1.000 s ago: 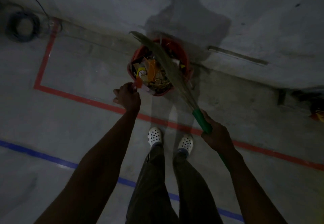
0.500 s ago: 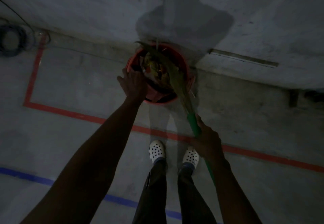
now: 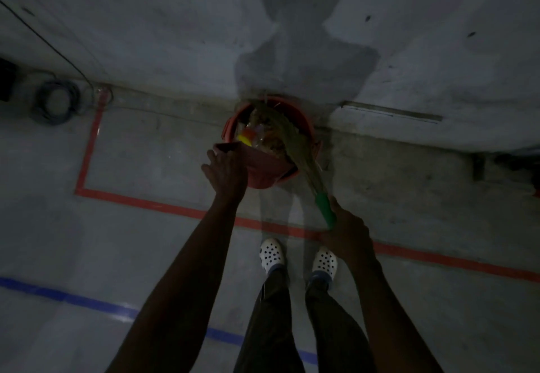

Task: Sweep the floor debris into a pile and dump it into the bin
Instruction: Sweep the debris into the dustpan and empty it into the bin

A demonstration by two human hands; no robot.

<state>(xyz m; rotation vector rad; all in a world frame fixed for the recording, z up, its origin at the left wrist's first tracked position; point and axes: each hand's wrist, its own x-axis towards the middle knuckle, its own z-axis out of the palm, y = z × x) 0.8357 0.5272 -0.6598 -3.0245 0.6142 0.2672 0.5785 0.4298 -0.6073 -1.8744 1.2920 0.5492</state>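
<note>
A red bin point(image 3: 305, 119) stands on the floor against the wall, holding mixed debris point(image 3: 264, 137) with yellow and orange scraps. My left hand point(image 3: 226, 174) grips a red dustpan point(image 3: 264, 166) tipped up over the bin's near rim. With my right hand point(image 3: 346, 236) I hold the green handle of a broom point(image 3: 325, 209). Its straw bristles point(image 3: 292, 141) lie across the bin's mouth, over the debris. The scene is very dark.
A grey wall rises right behind the bin, with a metal strip point(image 3: 391, 111) at its foot. A coiled cable point(image 3: 57, 103) lies at far left. Red tape point(image 3: 146, 204) and blue tape point(image 3: 87, 301) cross the concrete floor. My white clogs point(image 3: 271, 254) stand before the bin.
My left hand has lifted the dustpan up and tipped it over the bin's rim. The broom bristles stay across the bin. The view has shifted slightly.
</note>
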